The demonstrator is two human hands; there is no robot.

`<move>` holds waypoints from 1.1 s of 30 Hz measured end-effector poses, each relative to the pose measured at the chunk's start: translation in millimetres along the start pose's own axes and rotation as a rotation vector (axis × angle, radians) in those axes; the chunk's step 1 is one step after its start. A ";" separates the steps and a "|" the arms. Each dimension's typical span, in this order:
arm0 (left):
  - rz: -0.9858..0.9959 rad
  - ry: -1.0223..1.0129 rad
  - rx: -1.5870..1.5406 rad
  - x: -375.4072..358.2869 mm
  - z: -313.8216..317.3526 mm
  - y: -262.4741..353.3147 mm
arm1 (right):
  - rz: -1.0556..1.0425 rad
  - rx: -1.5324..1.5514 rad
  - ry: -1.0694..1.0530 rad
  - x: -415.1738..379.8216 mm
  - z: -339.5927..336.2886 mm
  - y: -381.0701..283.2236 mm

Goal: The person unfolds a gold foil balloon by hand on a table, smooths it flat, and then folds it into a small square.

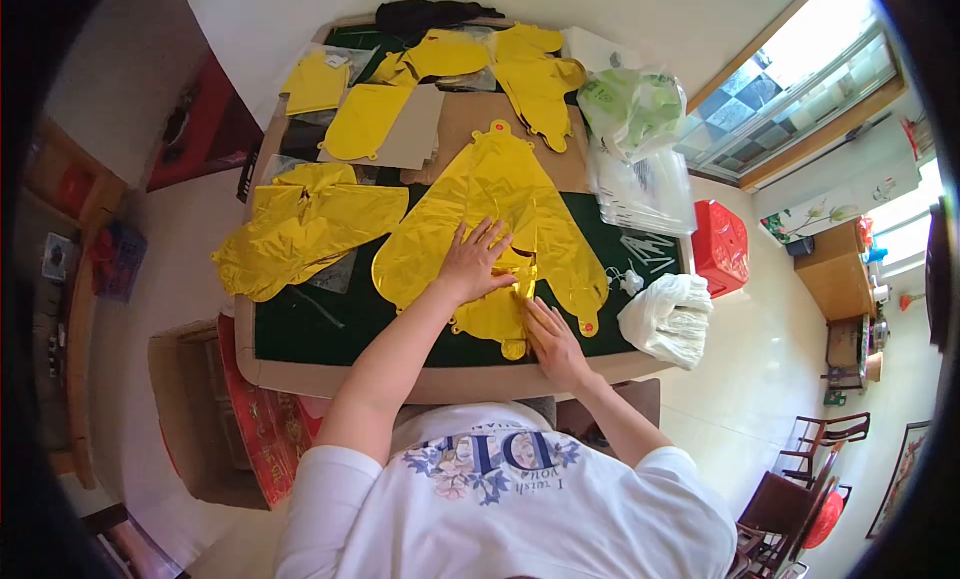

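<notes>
A flat, uninflated gold foil balloon (490, 184) lies spread on the dark green table top, its creased lower part folded over in the middle. My left hand (474, 263) rests on it palm down, fingers spread and thumb out toward the fold. Beside the fold, at the balloon's lower edge, my right hand (552, 339) lies with its fingers stretched out along the foil. Whether any foil is pinched under the fingertips is hidden. To the left is a crumpled pile of gold foil balloons (310, 224).
More gold foil (368, 119) lies on cardboard (425, 129) at the back. Along the right side are a green-printed plastic bag (630, 109), stacked clear bags (645, 189), white strips (648, 249) and a white bundle (668, 319). A red stool (720, 244) stands beyond the table.
</notes>
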State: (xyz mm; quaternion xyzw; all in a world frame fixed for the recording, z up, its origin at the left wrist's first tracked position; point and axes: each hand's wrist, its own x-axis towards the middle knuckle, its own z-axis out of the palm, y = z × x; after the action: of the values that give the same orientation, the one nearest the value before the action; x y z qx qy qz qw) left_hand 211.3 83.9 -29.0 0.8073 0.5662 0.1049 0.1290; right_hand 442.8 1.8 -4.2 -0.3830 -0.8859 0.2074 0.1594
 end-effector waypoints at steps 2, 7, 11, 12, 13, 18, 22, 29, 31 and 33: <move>0.000 0.007 -0.008 -0.5 0.1 0.5 | -0.022 -0.021 -0.039 2.1 2.7 0.2; 0.007 0.027 0.000 -0.3 1.2 -0.1 | -0.021 -0.094 -0.110 3.8 7.2 0.1; -0.002 0.034 -0.045 -0.4 -0.3 0.3 | -0.020 -0.108 -0.115 4.1 5.2 -2.0; 0.004 0.011 -0.019 -1.5 -3.8 1.5 | -0.017 -0.111 -0.117 4.0 5.1 -2.2; 0.010 -0.010 0.007 -2.0 -6.6 2.3 | -0.018 -0.111 -0.117 3.8 5.0 -2.6; 0.001 -0.030 0.011 -2.0 -9.1 3.6 | -0.071 -0.059 -0.091 -7.1 6.2 -8.8; -0.003 -0.039 0.011 -2.1 -8.3 3.6 | -0.098 0.131 -0.200 -15.0 -7.9 -12.1; -0.008 -0.047 0.006 0.7 -6.5 3.7 | 0.084 -0.025 0.297 74.0 5.2 33.7; -0.014 -0.054 0.024 -0.5 -6.1 3.8 | 0.157 -0.108 0.280 99.8 11.5 53.0; -0.018 -0.051 0.029 -1.9 -5.2 5.3 | 0.152 -0.132 0.271 102.8 16.9 58.5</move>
State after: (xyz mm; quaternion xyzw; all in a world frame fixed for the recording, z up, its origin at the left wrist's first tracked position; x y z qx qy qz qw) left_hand 213.7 80.9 -22.4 0.8065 0.5714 0.0750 0.1323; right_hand 403.8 110.5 -34.8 -0.4829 -0.8366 0.1063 0.2359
